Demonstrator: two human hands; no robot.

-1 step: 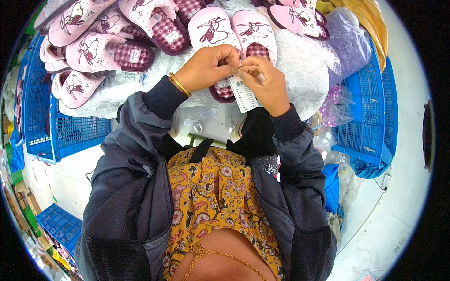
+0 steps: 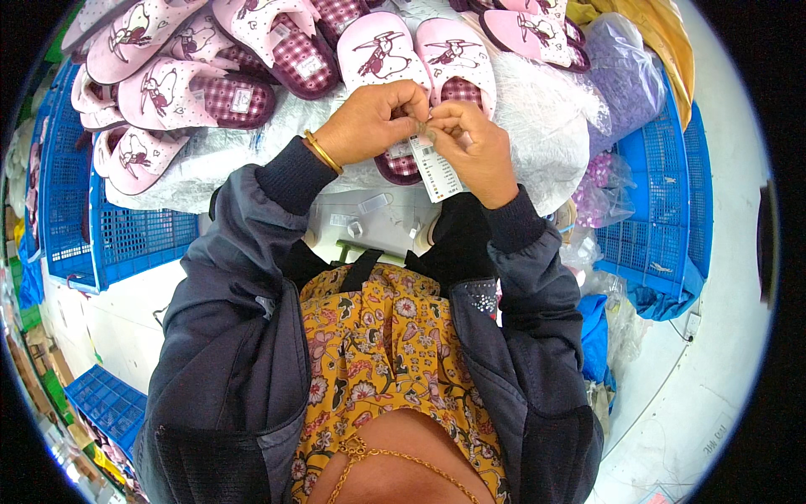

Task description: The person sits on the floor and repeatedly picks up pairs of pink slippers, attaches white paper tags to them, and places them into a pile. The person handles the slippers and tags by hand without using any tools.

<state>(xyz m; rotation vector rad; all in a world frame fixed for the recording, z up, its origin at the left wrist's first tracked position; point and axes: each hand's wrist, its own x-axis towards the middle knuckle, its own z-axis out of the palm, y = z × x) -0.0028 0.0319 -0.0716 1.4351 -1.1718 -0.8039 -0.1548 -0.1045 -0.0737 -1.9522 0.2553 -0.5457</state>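
A pair of pink slippers (image 2: 384, 52) with dark red cartoon drawings lies in front of me, its dark red checked soles (image 2: 401, 164) partly under my hands. Over it, my left hand (image 2: 369, 122) is closed in a pinch; whatever is between its fingertips is too small to make out. My right hand (image 2: 477, 151) meets it fingertip to fingertip, thumb and fingers pressed together at the upper end of a white printed hang tag (image 2: 438, 175). The tag dangles in front of the sole. Its upper end and any string are hidden by my fingers.
More pink slippers (image 2: 159, 92) are heaped at the left, others (image 2: 537, 38) at the far right, on a plastic-wrapped bundle (image 2: 546, 126). Blue crates (image 2: 143, 244) stand on both sides. A purple bag (image 2: 625, 76) rests by the right crate (image 2: 655, 210). Small pieces (image 2: 374, 203) lie below my hands.
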